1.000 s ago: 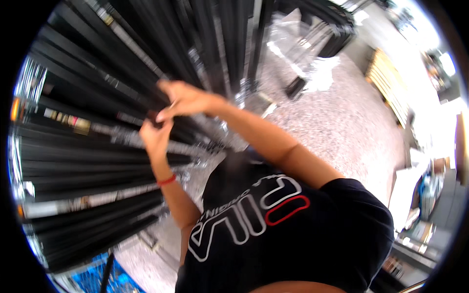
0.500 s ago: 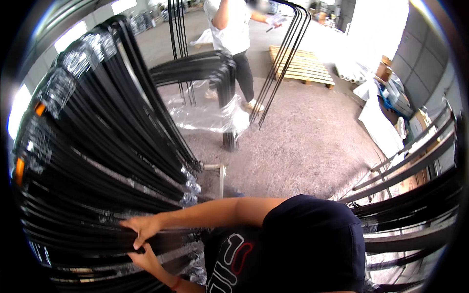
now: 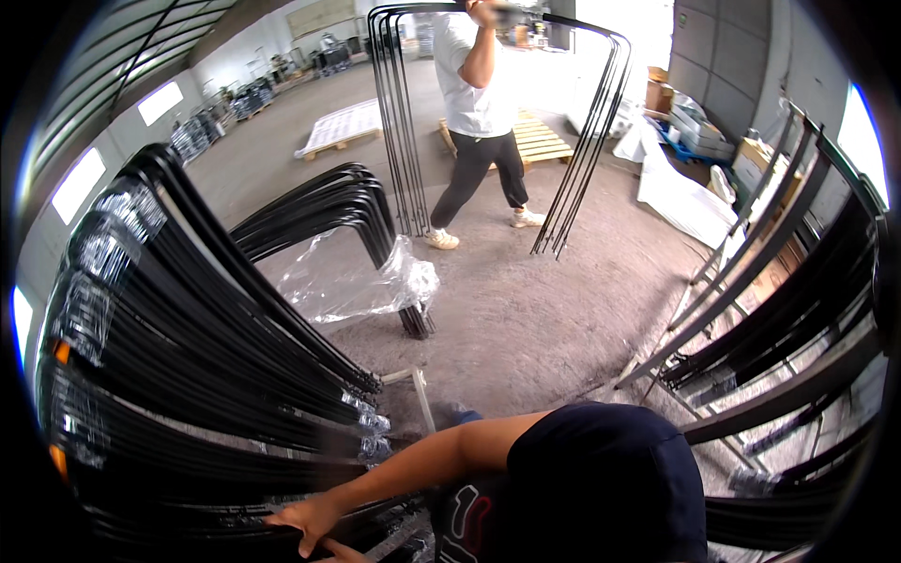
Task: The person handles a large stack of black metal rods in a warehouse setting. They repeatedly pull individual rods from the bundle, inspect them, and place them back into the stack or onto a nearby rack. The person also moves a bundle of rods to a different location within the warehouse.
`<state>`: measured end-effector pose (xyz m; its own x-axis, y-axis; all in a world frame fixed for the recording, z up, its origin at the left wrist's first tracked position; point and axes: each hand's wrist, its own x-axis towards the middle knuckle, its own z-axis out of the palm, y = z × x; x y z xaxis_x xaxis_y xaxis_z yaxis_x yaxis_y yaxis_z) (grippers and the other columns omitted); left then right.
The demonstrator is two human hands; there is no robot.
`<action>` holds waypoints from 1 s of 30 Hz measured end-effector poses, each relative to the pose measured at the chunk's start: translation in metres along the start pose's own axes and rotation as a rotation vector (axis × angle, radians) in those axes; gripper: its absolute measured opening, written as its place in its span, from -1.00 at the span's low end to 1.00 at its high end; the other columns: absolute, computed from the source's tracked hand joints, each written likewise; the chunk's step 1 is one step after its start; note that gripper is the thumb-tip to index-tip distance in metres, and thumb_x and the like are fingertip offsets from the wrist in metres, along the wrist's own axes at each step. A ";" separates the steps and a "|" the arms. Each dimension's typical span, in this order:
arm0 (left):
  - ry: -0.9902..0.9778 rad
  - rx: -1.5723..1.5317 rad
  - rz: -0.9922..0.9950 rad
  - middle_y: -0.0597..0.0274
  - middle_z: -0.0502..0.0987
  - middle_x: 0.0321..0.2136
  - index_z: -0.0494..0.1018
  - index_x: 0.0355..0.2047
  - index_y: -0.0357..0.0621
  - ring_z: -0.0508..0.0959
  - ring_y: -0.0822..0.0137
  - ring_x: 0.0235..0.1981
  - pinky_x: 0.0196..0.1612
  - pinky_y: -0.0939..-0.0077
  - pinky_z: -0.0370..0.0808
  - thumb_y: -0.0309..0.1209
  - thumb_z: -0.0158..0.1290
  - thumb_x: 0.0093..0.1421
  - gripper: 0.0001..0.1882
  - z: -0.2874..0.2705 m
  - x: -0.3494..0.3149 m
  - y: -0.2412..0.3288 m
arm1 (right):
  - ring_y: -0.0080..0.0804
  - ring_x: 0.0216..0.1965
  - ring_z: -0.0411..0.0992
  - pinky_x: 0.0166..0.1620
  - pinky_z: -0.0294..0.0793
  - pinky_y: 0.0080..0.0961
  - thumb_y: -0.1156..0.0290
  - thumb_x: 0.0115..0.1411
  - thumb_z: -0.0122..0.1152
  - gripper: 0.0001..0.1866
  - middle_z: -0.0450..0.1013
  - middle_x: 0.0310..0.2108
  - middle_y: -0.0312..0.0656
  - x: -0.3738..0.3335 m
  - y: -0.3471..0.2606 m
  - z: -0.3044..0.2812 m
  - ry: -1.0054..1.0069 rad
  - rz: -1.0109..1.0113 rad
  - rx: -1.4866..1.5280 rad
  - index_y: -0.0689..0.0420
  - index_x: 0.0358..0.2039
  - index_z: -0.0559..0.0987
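Note:
Long black metal tubes (image 3: 221,361), bent into frames, stand in a dense row on my left. My right hand (image 3: 314,516) reaches across my body and grips tubes at the lower left, thumb apart from the fingers. Its fingertips are partly lost against the dark metal. Just below it, part of my left hand (image 3: 343,553) shows at the picture's lower edge, close to the same tubes. The left fingers are mostly hidden. Clear plastic wrap (image 3: 103,235) binds the bent tops of the row, with orange tags (image 3: 58,458) at its outer side.
Ahead stands a smaller stack of bent black tubes (image 3: 361,202) with clear film (image 3: 361,281) draped on it. Beyond, a person (image 3: 474,103) carries several tall black frames (image 3: 601,122). A wooden pallet (image 3: 544,141) lies behind them. A metal rack (image 3: 741,272) with more tubes is at right.
My view has swung, and my hands now sit lower in the picture, the left one mostly cut off. The person ahead has stepped, with an arm now raised at the frames.

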<state>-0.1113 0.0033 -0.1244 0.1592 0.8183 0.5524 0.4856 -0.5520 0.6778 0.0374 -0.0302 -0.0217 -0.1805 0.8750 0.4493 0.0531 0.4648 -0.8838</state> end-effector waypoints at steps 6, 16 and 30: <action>0.204 0.159 0.064 -0.17 0.31 -0.09 -0.09 0.17 -0.31 0.39 0.01 -0.16 -0.12 0.24 0.28 -0.48 0.18 -0.10 -0.12 0.000 -0.047 0.092 | -0.12 -0.13 0.32 -0.14 0.29 -0.34 0.45 -0.11 0.21 -0.31 0.30 -0.18 0.11 -0.031 0.014 0.007 0.110 0.024 -0.035 0.31 0.03 0.12; 0.124 -0.040 0.557 -0.22 0.10 0.08 0.19 0.03 -0.31 0.04 -0.03 0.17 0.14 0.13 0.04 -0.03 -0.10 0.13 -0.36 0.028 -0.038 0.136 | -0.19 -0.34 0.43 -0.30 0.39 -0.36 0.51 -0.01 -0.01 -0.71 0.46 -0.40 -0.07 -0.084 -0.067 -0.086 0.136 -0.026 -0.239 0.23 -0.21 0.44; -0.650 -0.915 0.727 -0.06 0.39 -0.39 0.26 -0.28 -0.42 0.40 0.22 -0.45 -0.08 0.15 0.36 -0.63 -0.26 0.18 -0.86 0.197 -0.069 0.428 | -0.55 -0.64 0.37 -0.57 0.31 -0.61 0.55 0.11 -0.08 -0.90 0.37 -0.64 -0.27 -0.354 -0.331 -0.221 1.150 -0.379 -0.794 0.23 -0.44 0.45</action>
<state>0.2550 -0.2575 0.0323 0.6355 0.0808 0.7679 -0.5899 -0.5909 0.5503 0.3012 -0.4637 0.1411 0.5472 0.1295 0.8269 0.7714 0.3055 -0.5583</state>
